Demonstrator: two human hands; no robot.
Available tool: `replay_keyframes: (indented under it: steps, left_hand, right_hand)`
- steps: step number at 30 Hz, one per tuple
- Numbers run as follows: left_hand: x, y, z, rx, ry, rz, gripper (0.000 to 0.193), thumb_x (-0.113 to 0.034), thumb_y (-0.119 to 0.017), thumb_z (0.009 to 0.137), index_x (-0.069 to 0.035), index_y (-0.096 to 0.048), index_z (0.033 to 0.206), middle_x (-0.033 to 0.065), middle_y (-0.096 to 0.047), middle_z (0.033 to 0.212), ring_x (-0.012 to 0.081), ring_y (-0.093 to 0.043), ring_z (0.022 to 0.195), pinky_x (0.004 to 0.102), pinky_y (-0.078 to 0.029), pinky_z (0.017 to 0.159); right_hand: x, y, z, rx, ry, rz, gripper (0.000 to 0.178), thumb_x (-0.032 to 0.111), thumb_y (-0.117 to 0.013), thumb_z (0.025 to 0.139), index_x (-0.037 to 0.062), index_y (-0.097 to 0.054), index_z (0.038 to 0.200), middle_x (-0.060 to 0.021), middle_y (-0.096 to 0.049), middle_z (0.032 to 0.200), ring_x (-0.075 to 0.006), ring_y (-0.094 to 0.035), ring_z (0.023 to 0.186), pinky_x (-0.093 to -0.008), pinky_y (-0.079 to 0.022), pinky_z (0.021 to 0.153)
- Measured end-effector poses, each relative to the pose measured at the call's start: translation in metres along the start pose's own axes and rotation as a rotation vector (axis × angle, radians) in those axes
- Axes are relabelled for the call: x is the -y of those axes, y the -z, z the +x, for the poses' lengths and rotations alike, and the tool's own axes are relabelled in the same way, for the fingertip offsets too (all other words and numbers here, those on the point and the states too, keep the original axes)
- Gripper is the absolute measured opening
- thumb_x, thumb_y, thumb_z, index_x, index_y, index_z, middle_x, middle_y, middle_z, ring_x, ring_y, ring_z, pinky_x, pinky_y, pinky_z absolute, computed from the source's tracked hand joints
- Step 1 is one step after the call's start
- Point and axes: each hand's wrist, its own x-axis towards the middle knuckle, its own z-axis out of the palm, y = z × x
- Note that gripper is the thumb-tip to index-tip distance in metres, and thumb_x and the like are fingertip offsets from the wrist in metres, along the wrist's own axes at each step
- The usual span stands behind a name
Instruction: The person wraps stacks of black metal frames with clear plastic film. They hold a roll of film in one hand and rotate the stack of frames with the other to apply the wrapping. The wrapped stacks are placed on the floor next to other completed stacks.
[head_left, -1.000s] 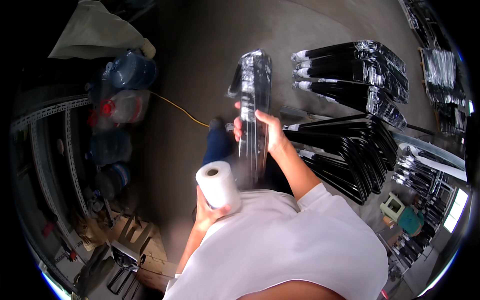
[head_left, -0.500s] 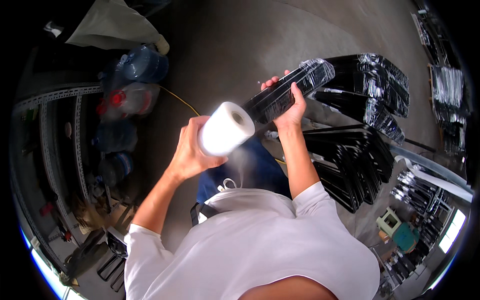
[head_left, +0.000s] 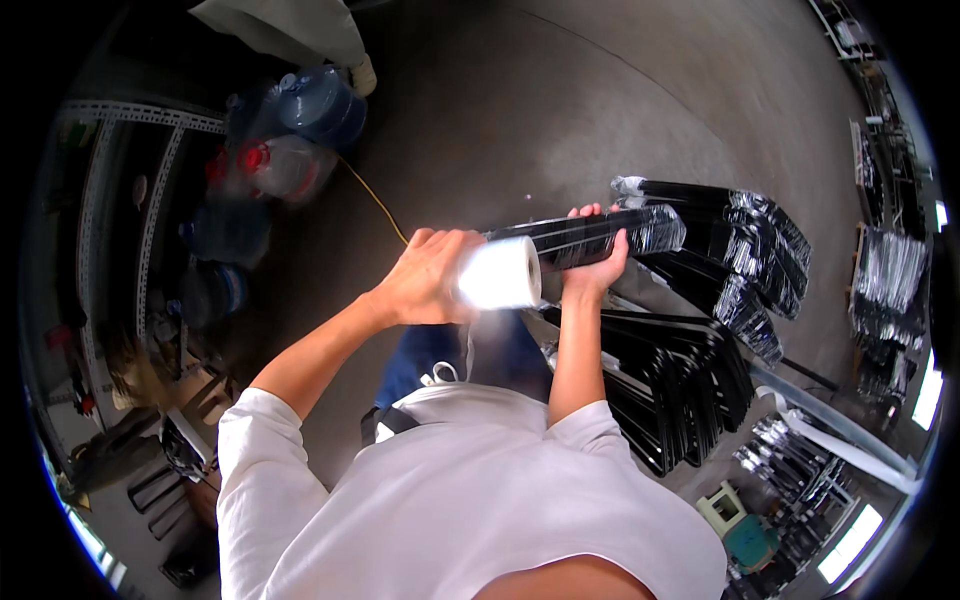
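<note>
My left hand (head_left: 432,275) is closed round a roll of clear stretch film (head_left: 500,275), its hollow core end facing right. Just behind the roll lies a bundle of long black bars (head_left: 590,238), its right end wrapped in shiny film. My right hand (head_left: 598,266) grips this bundle from below near the wrapped end, thumb on the near side and fingertips showing past the far side. The bundle's left end is hidden behind the roll and my left hand.
Film-wrapped black bundles (head_left: 765,250) lie to the right, beside a stack of bent black frames (head_left: 670,385). Large water bottles (head_left: 322,105) and a metal shelf rack (head_left: 150,210) stand at left. A yellow cable (head_left: 375,195) crosses the floor. A grey metal rail (head_left: 830,420) runs at right.
The roll has turned from tilted upward to nearly level, its core end swinging to the right. The bundle has also tipped closer to level. Both hands still hold on.
</note>
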Motion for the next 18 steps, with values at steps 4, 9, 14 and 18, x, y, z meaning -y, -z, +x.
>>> replay_keyframes:
  steps: [4,9,14,18]
  left_hand:
    - [0.014,-0.001,-0.011,-0.053,-0.015,0.038,0.078,-0.028,-0.075,0.045,-0.007,-0.043,0.114,0.0122,-0.051,0.105,0.0273,-0.049,0.098,0.0381,-0.029,0.093]
    - [0.035,-0.002,-0.039,-0.148,0.058,-0.041,0.076,-0.025,-0.074,0.047,-0.006,-0.042,0.113,0.0134,-0.050,0.105,0.0292,-0.047,0.098,0.0381,-0.033,0.090]
    - [0.050,0.002,-0.048,-0.169,0.017,-0.005,0.077,-0.025,-0.075,0.048,-0.006,-0.042,0.114,0.0135,-0.050,0.106,0.0294,-0.047,0.100,0.0380,-0.033,0.091]
    - [0.049,-0.008,-0.041,-0.238,-0.040,0.005,0.077,-0.024,-0.076,0.048,-0.005,-0.042,0.114,0.0139,-0.050,0.105,0.0295,-0.047,0.100,0.0372,-0.033,0.091]
  right_hand:
    - [-0.015,0.002,-0.013,0.019,-0.004,0.017,0.033,0.030,-0.042,0.085,0.0096,-0.050,0.110,-0.0126,-0.056,0.102,-0.0268,-0.052,0.099,-0.0465,-0.035,0.095]
    - [-0.023,0.032,-0.034,-0.251,-0.197,-0.378,0.044,0.036,-0.060,0.078,0.0071,-0.052,0.110,-0.0063,-0.056,0.111,-0.0248,-0.050,0.105,-0.0429,-0.033,0.095]
    - [-0.033,0.011,-0.032,-0.267,-0.214,-0.550,0.049,0.041,-0.063,0.077,0.0066,-0.051,0.109,-0.0059,-0.056,0.108,-0.0232,-0.052,0.100,-0.0447,-0.040,0.087]
    - [-0.019,0.012,-0.019,-0.281,-0.215,-0.743,0.051,0.048,-0.060,0.077,0.0042,-0.050,0.102,-0.0104,-0.055,0.098,-0.0261,-0.053,0.093,-0.0449,-0.043,0.084]
